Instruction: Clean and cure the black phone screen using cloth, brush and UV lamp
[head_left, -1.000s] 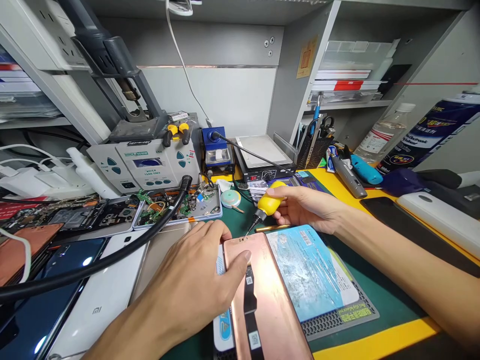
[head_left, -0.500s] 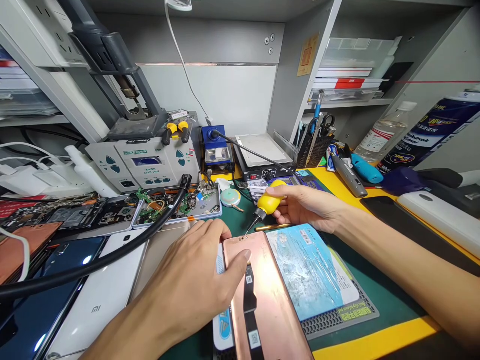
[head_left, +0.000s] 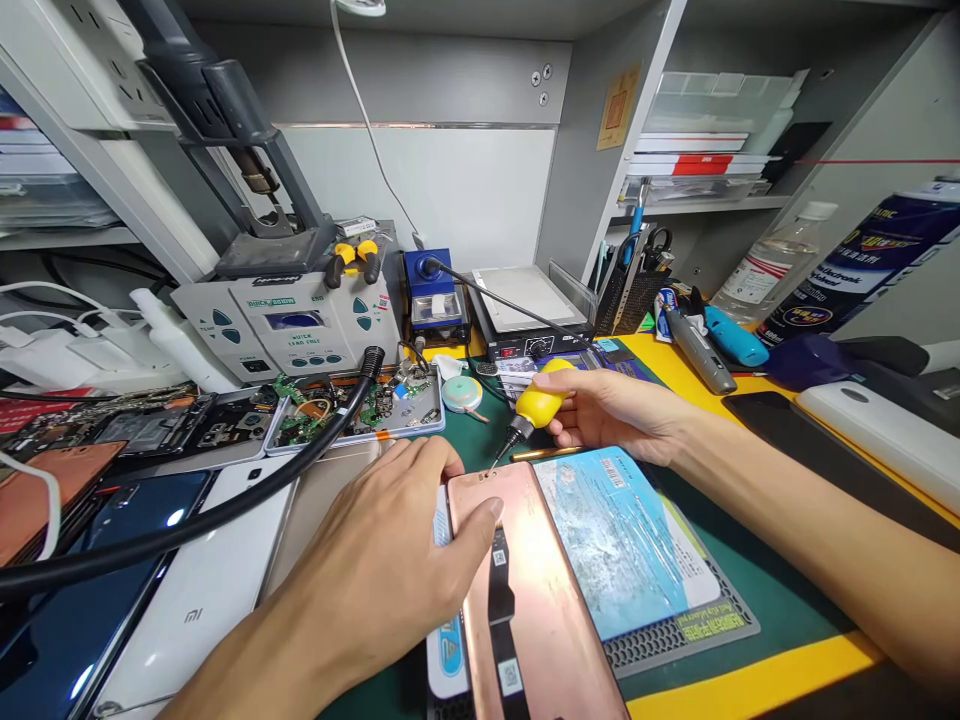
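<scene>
A copper-coloured phone screen panel [head_left: 551, 600], its back facing up, lies over a blue-and-white packet [head_left: 600, 540]. A black flex cable [head_left: 501, 610] runs down its middle. My left hand [head_left: 390, 550] grips the panel's upper left, thumb on the back near the cable's top end and fingers over the far left edge. In my right hand [head_left: 592, 410] is a yellow bulb-shaped tool [head_left: 541, 402] with a black collar and thin metal tip. That tip slants down to the small cutouts at the panel's top edge; whether it touches cannot be made out.
Phones, including a white one [head_left: 195, 600], lie at left under a thick black hose [head_left: 225, 525]. Behind stand a hot-air station [head_left: 300, 330], a parts tray [head_left: 431, 410] and a flat heating plate [head_left: 525, 300]. A spray can [head_left: 862, 260] and a bottle [head_left: 772, 260] stand at right.
</scene>
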